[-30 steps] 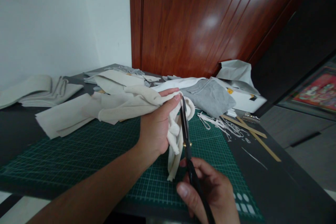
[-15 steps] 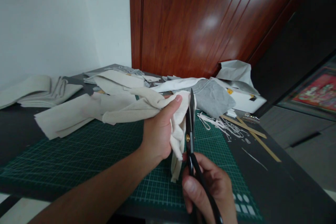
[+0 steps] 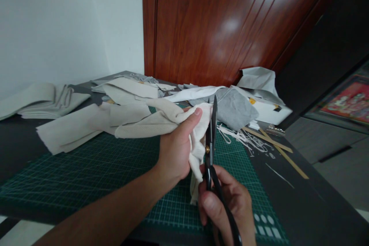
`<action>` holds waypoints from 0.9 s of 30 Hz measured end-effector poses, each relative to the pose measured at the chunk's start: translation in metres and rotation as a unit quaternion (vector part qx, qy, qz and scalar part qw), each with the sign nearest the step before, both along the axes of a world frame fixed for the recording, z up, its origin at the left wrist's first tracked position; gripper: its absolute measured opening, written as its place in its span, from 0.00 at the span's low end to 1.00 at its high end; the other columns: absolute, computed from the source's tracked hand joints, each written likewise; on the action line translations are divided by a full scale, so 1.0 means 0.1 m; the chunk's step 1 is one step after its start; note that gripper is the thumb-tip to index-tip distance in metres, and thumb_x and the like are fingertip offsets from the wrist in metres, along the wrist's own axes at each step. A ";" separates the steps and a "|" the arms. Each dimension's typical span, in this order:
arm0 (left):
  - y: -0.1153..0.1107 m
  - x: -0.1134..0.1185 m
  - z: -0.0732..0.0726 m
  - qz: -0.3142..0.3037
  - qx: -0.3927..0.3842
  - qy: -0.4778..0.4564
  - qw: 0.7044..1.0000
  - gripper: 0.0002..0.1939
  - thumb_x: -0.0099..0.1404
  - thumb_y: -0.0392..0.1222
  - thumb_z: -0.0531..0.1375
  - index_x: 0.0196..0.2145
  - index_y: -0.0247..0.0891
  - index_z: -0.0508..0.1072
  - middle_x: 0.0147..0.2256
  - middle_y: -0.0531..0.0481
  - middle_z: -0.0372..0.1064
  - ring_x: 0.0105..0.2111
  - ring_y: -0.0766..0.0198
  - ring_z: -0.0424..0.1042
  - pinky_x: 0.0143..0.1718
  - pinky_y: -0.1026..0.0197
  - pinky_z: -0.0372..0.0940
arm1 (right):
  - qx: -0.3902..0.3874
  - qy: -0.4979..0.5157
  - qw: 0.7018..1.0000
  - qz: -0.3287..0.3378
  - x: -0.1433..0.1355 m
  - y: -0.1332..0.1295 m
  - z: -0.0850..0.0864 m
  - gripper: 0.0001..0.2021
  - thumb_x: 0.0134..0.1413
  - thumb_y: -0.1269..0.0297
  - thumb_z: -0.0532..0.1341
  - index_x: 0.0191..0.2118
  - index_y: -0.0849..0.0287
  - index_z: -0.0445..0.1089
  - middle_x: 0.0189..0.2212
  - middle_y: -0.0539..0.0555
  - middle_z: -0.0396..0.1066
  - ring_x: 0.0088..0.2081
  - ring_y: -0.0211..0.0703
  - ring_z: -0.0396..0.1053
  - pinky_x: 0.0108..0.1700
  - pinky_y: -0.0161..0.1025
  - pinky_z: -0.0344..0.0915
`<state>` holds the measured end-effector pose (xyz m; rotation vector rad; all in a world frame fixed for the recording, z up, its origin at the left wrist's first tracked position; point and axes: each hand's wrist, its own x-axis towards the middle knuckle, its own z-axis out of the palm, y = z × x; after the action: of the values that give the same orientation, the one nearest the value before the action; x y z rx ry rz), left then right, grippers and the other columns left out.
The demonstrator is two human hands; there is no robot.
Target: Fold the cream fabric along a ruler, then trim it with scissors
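My left hand (image 3: pixel 177 148) grips a bunched cream cloth (image 3: pixel 198 132), its thumb pressed on top near the cut edge. The cloth trails left over the mat, and a narrow end hangs below the hand. My right hand (image 3: pixel 227 203) is wrapped round the handles of black scissors (image 3: pixel 211 138). Their blades point away from me, close along the right edge of the cloth; the exact gap between the blades is hard to make out. A green cutting mat (image 3: pixel 121 173) lies under both hands.
Folded cream cloth (image 3: pixel 60 102) lies at the far left. Grey cloth (image 3: pixel 236 107), white cords (image 3: pixel 239 134) and wooden strips (image 3: pixel 285 153) are on the right of the dark table (image 3: pixel 314 200). More scraps lie at the back, before a brown door (image 3: pixel 207 27).
My left hand and the cloth have shifted slightly right and down. The scissor tips have tilted a little to the right, and my right hand has moved slightly left.
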<state>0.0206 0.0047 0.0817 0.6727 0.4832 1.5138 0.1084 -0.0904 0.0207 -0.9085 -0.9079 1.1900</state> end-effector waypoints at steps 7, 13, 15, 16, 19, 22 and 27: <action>0.00 0.01 0.01 0.035 -0.001 -0.004 0.999 0.18 0.54 0.49 0.77 0.38 0.39 0.78 0.39 0.50 0.80 0.42 0.56 0.80 0.46 0.56 0.73 | -0.001 -0.003 1.000 -0.015 -0.02 0.01 0.00 0.25 0.38 0.44 0.82 0.39 0.55 0.82 0.21 0.44 0.65 0.21 0.31 0.52 0.23 0.33 0.47; -0.01 0.01 -0.01 0.036 0.007 -0.001 0.999 0.17 0.57 0.49 0.76 0.38 0.39 0.78 0.38 0.51 0.78 0.38 0.62 0.77 0.44 0.60 0.71 | 0.001 -0.013 1.000 -0.021 -0.01 0.02 0.02 0.25 0.37 0.45 0.83 0.39 0.53 0.83 0.21 0.43 0.65 0.21 0.31 0.52 0.23 0.33 0.48; 0.00 0.01 -0.02 0.036 0.007 0.002 0.999 0.17 0.57 0.50 0.76 0.37 0.39 0.78 0.36 0.52 0.77 0.36 0.63 0.76 0.42 0.61 0.70 | 0.000 -0.022 0.999 -0.024 0.00 0.03 0.01 0.25 0.37 0.44 0.83 0.39 0.53 0.83 0.21 0.44 0.65 0.21 0.32 0.53 0.23 0.33 0.49; 0.00 0.02 -0.02 0.037 0.008 0.005 0.999 0.18 0.56 0.51 0.76 0.37 0.39 0.78 0.35 0.52 0.77 0.35 0.63 0.75 0.40 0.61 0.70 | 0.001 -0.025 0.999 -0.026 0.01 0.03 0.01 0.25 0.37 0.44 0.83 0.39 0.53 0.83 0.21 0.44 0.66 0.21 0.32 0.53 0.23 0.33 0.50; 0.00 0.02 -0.03 0.052 0.006 0.019 0.998 0.20 0.54 0.53 0.77 0.36 0.38 0.79 0.35 0.52 0.76 0.33 0.64 0.74 0.37 0.62 0.70 | 0.007 -0.033 0.999 -0.025 0.02 0.04 -0.01 0.25 0.38 0.44 0.82 0.40 0.53 0.83 0.21 0.44 0.66 0.21 0.32 0.54 0.23 0.33 0.52; -0.01 0.02 -0.02 0.065 0.002 0.024 0.998 0.20 0.54 0.53 0.77 0.37 0.38 0.79 0.36 0.51 0.77 0.33 0.65 0.74 0.37 0.62 0.70 | 0.011 -0.039 0.999 -0.024 0.03 0.05 -0.03 0.25 0.39 0.44 0.82 0.40 0.52 0.83 0.22 0.44 0.66 0.21 0.31 0.55 0.23 0.32 0.52; -0.02 0.02 -0.01 0.065 -0.006 0.018 0.998 0.19 0.54 0.51 0.78 0.36 0.38 0.79 0.35 0.52 0.76 0.32 0.65 0.73 0.39 0.62 0.71 | 0.006 -0.054 0.998 -0.030 0.03 0.04 -0.03 0.23 0.41 0.44 0.81 0.39 0.53 0.82 0.21 0.44 0.64 0.20 0.31 0.54 0.22 0.32 0.51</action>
<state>0.0227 0.0030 0.0806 0.6711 0.5727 1.6208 0.1114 -0.0868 0.0172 -0.9908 -0.9670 1.0917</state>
